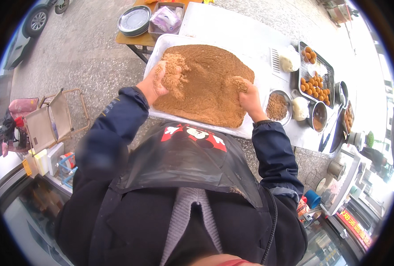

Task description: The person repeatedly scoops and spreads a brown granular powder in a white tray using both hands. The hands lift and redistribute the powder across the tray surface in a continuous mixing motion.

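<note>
A large white tray lies before me, filled with brown, crumbly powder. Over the left side of the tray, my left hand has its palm turned up and inward, with lighter, moist-looking crumbs lying on and falling around its fingers. On the right, my right hand is curled around a clump of the same crumbs, just above the powder. A round metal bowl with coarser brown crumbs stands right beside the tray, close to my right hand.
Pale dough lumps and a metal pot stand to the right. Farther right is a dark tray with round orange-brown balls. Stacked metal plates and a box with a tissue pack sit on a wooden table at the upper left.
</note>
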`<act>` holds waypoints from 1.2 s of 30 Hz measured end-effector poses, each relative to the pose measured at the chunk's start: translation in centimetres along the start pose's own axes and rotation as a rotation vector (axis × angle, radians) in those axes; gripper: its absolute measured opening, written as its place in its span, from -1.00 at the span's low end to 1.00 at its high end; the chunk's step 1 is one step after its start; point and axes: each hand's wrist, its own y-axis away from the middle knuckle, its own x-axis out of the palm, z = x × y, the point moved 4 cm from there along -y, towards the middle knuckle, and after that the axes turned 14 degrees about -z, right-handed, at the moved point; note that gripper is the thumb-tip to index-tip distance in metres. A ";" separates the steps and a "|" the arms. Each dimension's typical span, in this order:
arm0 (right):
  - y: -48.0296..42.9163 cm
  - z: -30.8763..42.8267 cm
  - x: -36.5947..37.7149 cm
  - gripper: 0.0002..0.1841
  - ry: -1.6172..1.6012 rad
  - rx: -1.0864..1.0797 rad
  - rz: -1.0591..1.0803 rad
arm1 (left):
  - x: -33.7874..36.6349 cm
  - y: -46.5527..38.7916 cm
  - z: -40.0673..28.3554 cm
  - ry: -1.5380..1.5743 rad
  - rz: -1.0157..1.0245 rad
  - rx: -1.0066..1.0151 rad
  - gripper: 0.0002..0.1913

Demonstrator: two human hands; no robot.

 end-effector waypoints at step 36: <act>0.2 -9.2 0.7 -0.62 -0.423 0.674 0.014 | -5.3 -2.1 2.3 -0.402 -0.479 0.054 -0.57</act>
